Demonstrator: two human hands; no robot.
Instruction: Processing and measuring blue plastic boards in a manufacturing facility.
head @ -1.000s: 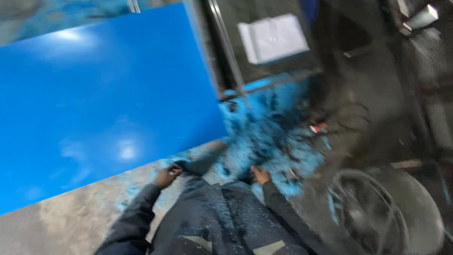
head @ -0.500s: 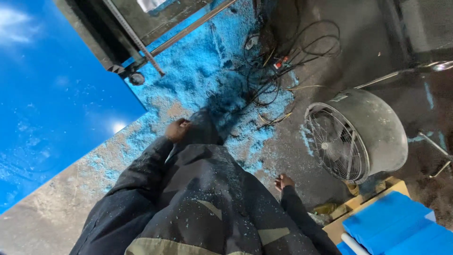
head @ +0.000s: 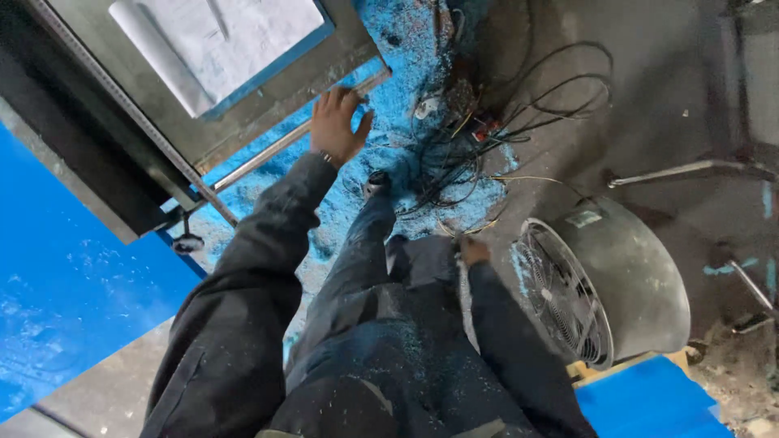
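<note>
I look straight down at my dark work clothes and legs. My left hand [head: 337,123] is raised in front of me, fingers spread, empty, by the metal bar [head: 276,150] at the edge of a grey machine table [head: 243,105]. My right hand [head: 473,250] hangs at my side next to my thigh; its fingers are curled and I see nothing in it. Blue shavings [head: 406,49] cover the floor ahead of my foot [head: 377,182].
A tangle of black cables [head: 495,138] lies on the floor ahead. A round metal fan [head: 604,284] sits at my right. A large blue sheet [head: 65,284] is at the left, another blue sheet [head: 649,401] lower right. Paper sheets [head: 219,40] lie on the table.
The view has swung from the blue sheet toward the machine table and cables. My left hand has risen from my thigh to the table's bar. My right hand stays low at my side.
</note>
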